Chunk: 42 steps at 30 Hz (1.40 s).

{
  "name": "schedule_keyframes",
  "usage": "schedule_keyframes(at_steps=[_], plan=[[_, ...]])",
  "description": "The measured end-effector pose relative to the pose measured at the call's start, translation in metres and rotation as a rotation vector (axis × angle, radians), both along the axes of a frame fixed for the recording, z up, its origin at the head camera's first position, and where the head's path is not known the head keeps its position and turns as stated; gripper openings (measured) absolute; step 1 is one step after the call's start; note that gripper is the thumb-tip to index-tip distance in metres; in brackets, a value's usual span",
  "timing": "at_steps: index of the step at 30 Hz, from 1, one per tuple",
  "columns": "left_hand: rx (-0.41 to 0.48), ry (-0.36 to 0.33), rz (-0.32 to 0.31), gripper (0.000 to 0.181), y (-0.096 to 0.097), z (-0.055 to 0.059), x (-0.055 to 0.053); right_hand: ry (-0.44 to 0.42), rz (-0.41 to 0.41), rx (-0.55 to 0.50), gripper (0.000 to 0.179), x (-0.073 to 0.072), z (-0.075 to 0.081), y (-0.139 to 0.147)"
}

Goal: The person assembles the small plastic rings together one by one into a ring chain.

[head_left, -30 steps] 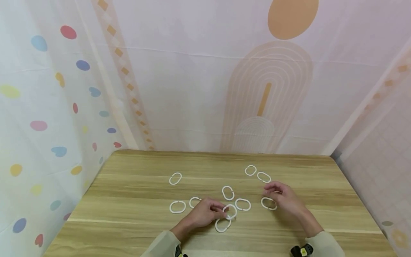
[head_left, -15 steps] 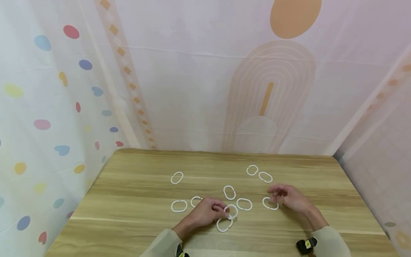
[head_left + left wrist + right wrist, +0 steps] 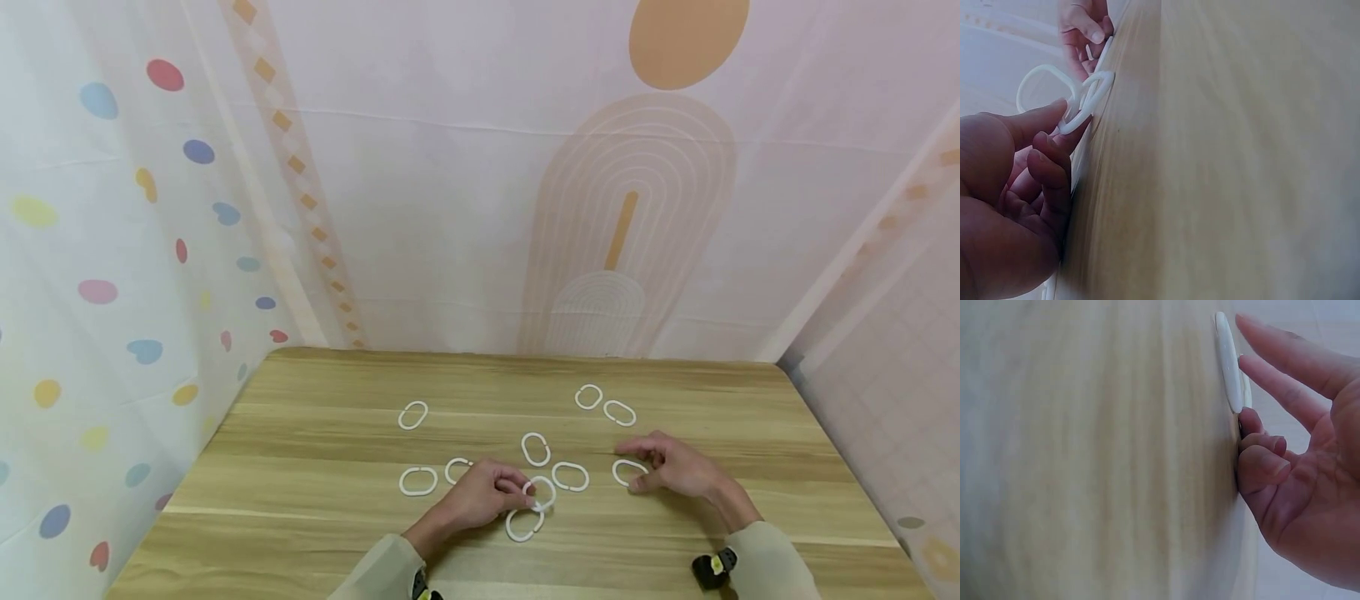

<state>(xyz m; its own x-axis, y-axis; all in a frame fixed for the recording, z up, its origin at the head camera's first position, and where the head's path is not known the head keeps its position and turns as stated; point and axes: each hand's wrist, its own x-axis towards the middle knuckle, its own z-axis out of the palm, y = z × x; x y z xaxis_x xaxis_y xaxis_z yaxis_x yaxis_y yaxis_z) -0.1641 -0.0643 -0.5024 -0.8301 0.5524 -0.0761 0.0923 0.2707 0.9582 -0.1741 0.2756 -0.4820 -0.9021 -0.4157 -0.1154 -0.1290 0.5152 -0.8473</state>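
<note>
In the head view my left hand (image 3: 483,497) pinches a white plastic C-link (image 3: 554,495) between thumb and fingers, raised a little off the wooden table. A second white link (image 3: 517,540) meets its lower end; the left wrist view shows the two overlapping at my fingertips, and they look hooked together. My right hand (image 3: 681,468) is spread around another white link (image 3: 615,472) that lies flat on the table. Its thumb is by the near side and its index finger reaches past the far side. In the right wrist view the link (image 3: 1229,362) lies beside the parted thumb and index finger.
Several more white links lie scattered on the wooden table (image 3: 337,542): one pair at the back, with one link (image 3: 577,396), two near the middle, including one link (image 3: 571,489), and others at the left. One link (image 3: 447,472) is partly behind my left hand. A patterned curtain (image 3: 450,250) stands behind.
My right hand first shifted slightly right, then its thumb and index finger spread apart around the near link. My left hand and its links stay in place.
</note>
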Motion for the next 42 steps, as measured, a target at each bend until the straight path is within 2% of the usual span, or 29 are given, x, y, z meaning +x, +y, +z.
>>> schedule_keyframes(at_steps=[7, 19, 27, 33, 38, 42], plan=[[0.007, 0.004, 0.006, 0.009, 0.001, 0.001, 0.001, 0.021, 0.018, 0.017, 0.054, 0.002, 0.001, -0.002], [-0.009, -0.011, 0.040, 0.010, 0.001, 0.001, 0.004, 0.040, -0.020, 0.010, 0.044, 0.003, -0.001, -0.006], [-0.048, 0.065, 0.049, 0.011, 0.001, -0.002, 0.002, 0.079, 0.020, -0.068, 0.040, 0.003, -0.001, -0.010], [-0.046, 0.122, 0.050, 0.016, 0.001, -0.004, 0.002, 0.057, 0.020, -0.096, 0.040, 0.001, 0.000, -0.012], [-0.027, 0.108, 0.062, 0.017, 0.000, -0.002, 0.004, 0.060, 0.011, -0.095, 0.039, 0.001, -0.001, -0.014], [-0.018, 0.094, 0.068, 0.017, -0.001, -0.002, 0.004, 0.002, -0.033, -0.095, 0.028, 0.002, 0.000, -0.018]])
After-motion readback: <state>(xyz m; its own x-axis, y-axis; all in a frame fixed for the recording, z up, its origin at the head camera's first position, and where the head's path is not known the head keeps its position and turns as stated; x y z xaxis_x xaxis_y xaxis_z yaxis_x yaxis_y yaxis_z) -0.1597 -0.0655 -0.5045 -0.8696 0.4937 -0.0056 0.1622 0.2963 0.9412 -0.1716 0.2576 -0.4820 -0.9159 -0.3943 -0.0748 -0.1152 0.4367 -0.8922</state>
